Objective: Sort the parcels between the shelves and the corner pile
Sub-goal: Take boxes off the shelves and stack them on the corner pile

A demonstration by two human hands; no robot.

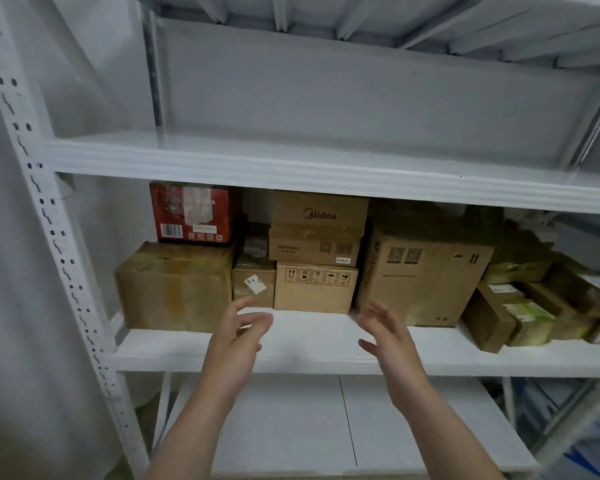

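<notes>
Cardboard parcels fill the middle shelf [326, 341] of a white metal rack. A red printed box [193, 213] sits on a wide brown box [175, 285] at the left. A small taped box [253, 282] stands beside a plain carton with handling symbols [315, 289], which carries the Midea box [317, 226]. A large carton [426, 275] stands to the right. My left hand [239, 336] and my right hand [387, 336] hover palms inward before the symbol carton, fingers relaxed, holding nothing.
The upper shelf [291, 157] holds nothing in view. Several smaller, partly crushed parcels [520, 313] crowd the shelf's right end. A lower white shelf board [326, 427] shows beneath my forearms. The perforated upright post [59, 258] stands at the left.
</notes>
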